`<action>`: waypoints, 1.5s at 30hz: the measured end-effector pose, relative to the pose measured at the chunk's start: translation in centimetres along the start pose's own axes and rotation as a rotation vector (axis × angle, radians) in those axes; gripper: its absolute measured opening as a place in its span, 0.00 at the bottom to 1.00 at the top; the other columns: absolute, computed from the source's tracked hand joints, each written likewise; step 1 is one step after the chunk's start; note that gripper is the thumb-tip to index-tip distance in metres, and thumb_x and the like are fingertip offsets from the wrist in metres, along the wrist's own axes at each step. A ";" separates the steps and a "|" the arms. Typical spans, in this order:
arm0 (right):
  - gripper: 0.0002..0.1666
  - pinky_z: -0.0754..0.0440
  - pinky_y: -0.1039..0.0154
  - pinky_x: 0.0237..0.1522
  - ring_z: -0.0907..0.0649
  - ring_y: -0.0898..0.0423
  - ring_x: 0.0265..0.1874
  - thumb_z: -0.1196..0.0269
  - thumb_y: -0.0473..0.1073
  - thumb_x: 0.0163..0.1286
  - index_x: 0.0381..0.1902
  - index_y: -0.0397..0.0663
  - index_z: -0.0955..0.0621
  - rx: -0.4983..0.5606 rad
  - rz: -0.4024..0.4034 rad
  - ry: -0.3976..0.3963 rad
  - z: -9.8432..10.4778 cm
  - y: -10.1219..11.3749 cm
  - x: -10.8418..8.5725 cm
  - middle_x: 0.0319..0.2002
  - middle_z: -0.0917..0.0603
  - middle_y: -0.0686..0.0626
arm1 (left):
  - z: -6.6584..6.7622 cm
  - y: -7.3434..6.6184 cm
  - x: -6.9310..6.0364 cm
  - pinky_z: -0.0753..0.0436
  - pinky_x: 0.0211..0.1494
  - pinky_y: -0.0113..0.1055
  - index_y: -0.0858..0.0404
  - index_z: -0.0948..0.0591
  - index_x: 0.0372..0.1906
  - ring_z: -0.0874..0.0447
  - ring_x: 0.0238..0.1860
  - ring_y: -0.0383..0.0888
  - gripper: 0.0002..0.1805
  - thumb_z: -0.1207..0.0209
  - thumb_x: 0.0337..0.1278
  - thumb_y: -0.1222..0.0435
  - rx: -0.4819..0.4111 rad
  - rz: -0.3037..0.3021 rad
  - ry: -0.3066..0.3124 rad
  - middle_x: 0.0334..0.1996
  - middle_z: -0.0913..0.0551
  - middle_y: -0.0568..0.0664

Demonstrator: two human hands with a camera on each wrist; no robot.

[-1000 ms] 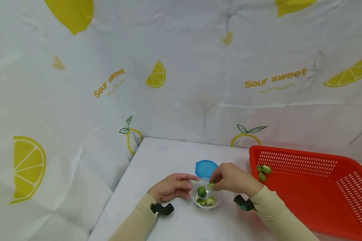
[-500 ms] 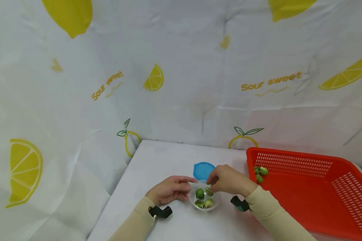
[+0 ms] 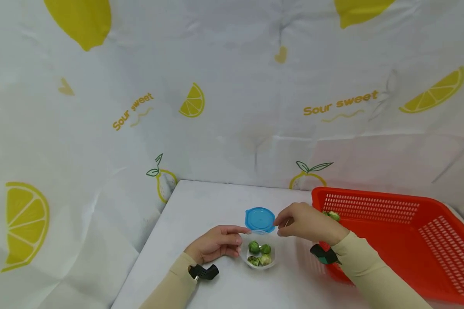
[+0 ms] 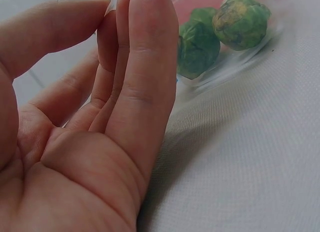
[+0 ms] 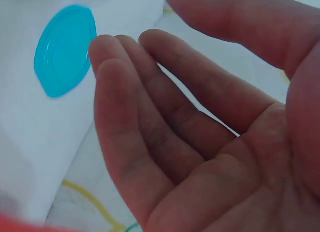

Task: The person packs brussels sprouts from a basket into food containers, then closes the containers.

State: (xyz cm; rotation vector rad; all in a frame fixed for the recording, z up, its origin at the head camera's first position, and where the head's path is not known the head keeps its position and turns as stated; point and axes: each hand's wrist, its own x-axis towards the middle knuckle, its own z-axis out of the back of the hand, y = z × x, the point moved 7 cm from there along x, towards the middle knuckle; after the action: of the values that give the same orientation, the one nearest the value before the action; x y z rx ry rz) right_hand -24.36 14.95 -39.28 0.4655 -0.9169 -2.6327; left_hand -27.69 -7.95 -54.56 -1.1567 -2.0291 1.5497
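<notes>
A clear plastic bowl (image 3: 273,254) on the white table holds several Brussels sprouts (image 3: 254,246). My left hand (image 3: 218,244) grips the bowl's left rim between thumb and fingers. The left wrist view shows green sprouts (image 4: 242,23) through the clear wall, just beyond the fingers; the exact grip on the rim is partly hidden. My right hand (image 3: 307,223) hovers to the right of the bowl, fingers loosely bent and nothing between them. Just behind the bowl lies a blue lid (image 3: 260,219), which also appears in the right wrist view as a blue disc.
A large red plastic basket (image 3: 375,240) stands on the right side of the table. A few more sprouts (image 3: 334,215) lie in its far left corner, partly covered by the right hand. A white cloth printed with lemons (image 3: 232,107) hangs behind the table.
The right hand has let a sprout go into the bowl and moved right, up toward the basket. The left hand keeps its place at the rim. The head view has shifted slightly.
</notes>
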 end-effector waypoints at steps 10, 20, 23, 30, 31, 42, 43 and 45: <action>0.17 0.12 0.59 0.49 0.13 0.56 0.49 0.28 0.53 0.74 0.57 0.57 0.10 0.014 -0.054 -0.072 6.1 -4.8 -3.4 0.53 0.09 0.54 | 0.2 0.1 0.0 0.09 0.46 0.30 0.65 0.24 0.76 0.14 0.37 0.37 0.26 0.41 0.79 0.70 0.004 0.006 -0.003 0.35 0.14 0.46; 0.25 0.10 0.44 0.59 0.13 0.50 0.56 0.31 0.52 0.78 0.65 0.45 0.14 0.077 -0.165 -0.093 8.9 -12.3 -5.5 0.60 0.11 0.45 | 0.2 0.4 -0.2 0.09 0.47 0.30 0.64 0.24 0.77 0.14 0.37 0.37 0.25 0.44 0.80 0.71 -0.016 -0.001 0.013 0.35 0.14 0.46; 0.24 0.10 0.45 0.58 0.14 0.49 0.57 0.32 0.51 0.78 0.65 0.45 0.13 0.066 -0.197 -0.085 9.1 -14.3 -5.6 0.59 0.10 0.44 | 0.3 0.4 -0.2 0.09 0.47 0.30 0.64 0.24 0.77 0.14 0.37 0.37 0.25 0.45 0.81 0.71 -0.018 -0.001 0.020 0.35 0.14 0.46; 0.27 0.10 0.43 0.57 0.15 0.48 0.57 0.32 0.51 0.78 0.66 0.42 0.15 0.071 -0.222 -0.081 9.1 -17.6 -5.4 0.59 0.11 0.43 | 0.1 0.4 0.0 0.08 0.47 0.30 0.65 0.24 0.77 0.13 0.37 0.37 0.25 0.44 0.81 0.71 -0.026 -0.002 0.026 0.35 0.14 0.46; 0.27 0.10 0.43 0.57 0.15 0.48 0.56 0.31 0.51 0.77 0.66 0.41 0.15 0.071 -0.226 -0.082 9.1 -18.0 -5.3 0.58 0.11 0.43 | 0.1 0.4 0.0 0.09 0.47 0.30 0.64 0.24 0.77 0.13 0.37 0.37 0.25 0.45 0.81 0.71 -0.026 -0.002 0.026 0.35 0.14 0.45; 0.30 0.11 0.42 0.59 0.14 0.47 0.57 0.29 0.52 0.75 0.66 0.38 0.15 0.108 -0.273 -0.079 8.7 -20.8 -4.8 0.59 0.11 0.39 | -0.1 0.2 -0.3 0.09 0.47 0.30 0.63 0.24 0.77 0.13 0.38 0.36 0.26 0.42 0.79 0.69 -0.026 0.003 0.022 0.36 0.14 0.45; 0.30 0.10 0.42 0.59 0.14 0.47 0.56 0.29 0.52 0.75 0.66 0.38 0.15 0.106 -0.272 -0.082 8.8 -21.0 -4.8 0.59 0.11 0.39 | -0.1 0.2 -0.2 0.09 0.47 0.30 0.63 0.24 0.77 0.13 0.38 0.36 0.26 0.42 0.79 0.69 -0.025 0.001 0.023 0.36 0.13 0.45; 0.29 0.10 0.42 0.59 0.14 0.47 0.56 0.29 0.51 0.75 0.65 0.38 0.15 0.106 -0.270 -0.088 8.8 -21.2 -4.7 0.58 0.11 0.40 | -0.1 0.1 -0.2 0.09 0.47 0.30 0.63 0.24 0.77 0.13 0.38 0.36 0.26 0.42 0.79 0.69 -0.022 -0.001 0.026 0.36 0.14 0.45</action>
State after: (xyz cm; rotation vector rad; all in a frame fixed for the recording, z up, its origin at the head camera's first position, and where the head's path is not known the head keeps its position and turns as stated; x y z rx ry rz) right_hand -27.58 37.30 -45.38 0.5363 -1.0952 -2.8763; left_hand -27.45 -8.00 -54.61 -1.1776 -2.0342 1.5080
